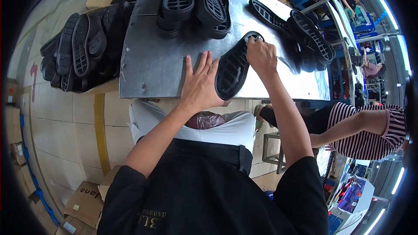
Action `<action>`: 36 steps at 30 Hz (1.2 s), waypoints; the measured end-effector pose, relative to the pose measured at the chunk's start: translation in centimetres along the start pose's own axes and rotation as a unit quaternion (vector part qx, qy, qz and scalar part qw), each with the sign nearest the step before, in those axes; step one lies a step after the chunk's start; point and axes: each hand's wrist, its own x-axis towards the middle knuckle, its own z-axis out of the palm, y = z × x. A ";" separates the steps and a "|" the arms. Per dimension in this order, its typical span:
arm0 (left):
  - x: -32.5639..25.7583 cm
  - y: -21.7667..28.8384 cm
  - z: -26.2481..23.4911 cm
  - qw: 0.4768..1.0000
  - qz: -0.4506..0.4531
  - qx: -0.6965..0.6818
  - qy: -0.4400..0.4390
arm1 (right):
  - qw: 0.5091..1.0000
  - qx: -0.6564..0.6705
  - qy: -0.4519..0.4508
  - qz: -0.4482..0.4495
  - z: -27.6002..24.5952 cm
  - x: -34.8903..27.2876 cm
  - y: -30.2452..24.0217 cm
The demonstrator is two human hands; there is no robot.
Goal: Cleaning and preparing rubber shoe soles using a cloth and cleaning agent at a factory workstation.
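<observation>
A black shoe sole [230, 73] with a ribbed grid inside lies on the metal table in front of me, its toe pointing away to the right. My left hand [199, 82] rests beside its heel, fingers spread over the tabletop and thumb along the heel's near edge. Over the toe, my right hand [262, 56] has its fingers curled closed. Something small and pale shows at those fingertips, too little of it to name. A whitish smear marks the inside of the heel.
Stacked black soles [178, 6] stand at the table's far side, with more soles [311, 37] at the right. A carton [93, 88] full of soles sits left of the metal table [148, 69]. A person in a striped shirt [352, 132] is close by on the right, near a metal stool [272, 150].
</observation>
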 end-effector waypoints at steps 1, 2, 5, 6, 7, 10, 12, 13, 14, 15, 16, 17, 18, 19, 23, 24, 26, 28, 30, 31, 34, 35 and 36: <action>0.0 -0.1 0.0 1.000 -0.002 0.000 -0.001 | 1.000 -0.022 0.010 -0.002 -0.4 -0.6 -0.8; 0.0 -0.1 0.1 1.000 0.002 -0.009 0.002 | 0.999 -0.014 0.036 -0.005 -0.7 -1.2 -1.4; -0.1 -0.3 0.0 1.000 -0.003 -0.015 0.002 | 0.997 0.044 -0.064 -0.005 -3.0 -2.3 -4.3; -0.1 -0.3 -0.2 1.000 -0.006 -0.016 0.000 | 0.995 0.069 -0.075 -0.015 -4.5 -2.7 -5.2; 0.0 -0.2 -0.3 1.000 -0.003 -0.016 -0.001 | 0.991 0.094 -0.088 -0.023 -5.3 -3.1 -5.6; 0.0 -0.1 -0.4 1.000 -0.004 -0.022 0.006 | 0.977 0.194 -0.087 -0.004 -6.0 -4.1 -5.4; -0.1 -0.4 -0.2 1.000 -0.008 -0.021 0.006 | 0.965 0.248 -0.086 -0.021 -6.5 -4.7 -4.9; 0.1 -0.2 -0.2 1.000 -0.010 -0.020 0.010 | 0.965 0.247 -0.083 -0.024 -6.2 -4.3 -4.1; 0.0 0.0 -0.1 1.000 -0.012 -0.016 0.017 | 0.970 0.226 -0.078 0.033 -5.5 -3.7 -3.3; -0.1 0.1 0.0 0.999 -0.016 -0.013 0.024 | 0.972 0.205 -0.073 0.089 -4.7 -3.0 -2.6; -0.1 0.2 0.0 1.000 -0.013 -0.014 0.021 | 0.976 0.181 -0.094 0.075 -4.1 -2.0 -1.6; 0.0 0.2 -0.2 1.000 -0.014 -0.018 0.020 | 0.979 0.155 -0.115 0.060 -3.8 -1.0 -1.0; 0.0 0.2 -0.2 0.999 -0.014 -0.023 0.018 | 0.981 0.141 -0.127 0.048 -3.9 -0.8 -1.2; 0.1 0.1 -0.1 0.999 -0.016 -0.023 0.018 | 0.981 0.142 -0.128 0.047 -3.7 -0.9 -1.6; 0.1 -0.1 -0.1 1.000 -0.009 -0.024 0.013 | 0.990 0.134 -0.045 -0.028 -4.5 -2.3 -4.4; 0.1 -0.2 -0.2 0.999 -0.010 -0.028 0.013 | 0.987 0.142 -0.062 -0.033 -5.2 -2.8 -4.9; 0.1 -0.3 -0.1 1.000 -0.007 -0.025 0.013 | 0.984 0.151 -0.081 -0.037 -6.5 -4.0 -5.5; 0.1 -0.4 0.0 1.000 -0.002 -0.022 0.013 | 0.979 0.178 -0.084 -0.047 -7.3 -5.3 -5.9; 0.0 -0.7 0.1 1.000 -0.007 -0.020 0.020 | 0.968 0.233 -0.089 -0.038 -7.9 -6.3 -5.9; 0.1 -0.7 0.1 1.000 -0.007 -0.018 0.020 | 0.953 0.287 -0.090 -0.032 -8.0 -6.5 -5.6; -0.1 -1.0 0.1 0.999 -0.005 -0.030 0.010 | 0.951 0.285 -0.114 0.041 -6.7 -5.2 -3.9; -0.1 -1.0 0.0 0.999 -0.001 -0.030 0.025 | 0.958 0.249 -0.109 0.087 -6.1 -4.4 -3.3; -0.2 -0.9 -0.1 0.999 0.004 -0.030 0.040 | 0.967 0.225 -0.096 0.075 -5.6 -3.5 -3.0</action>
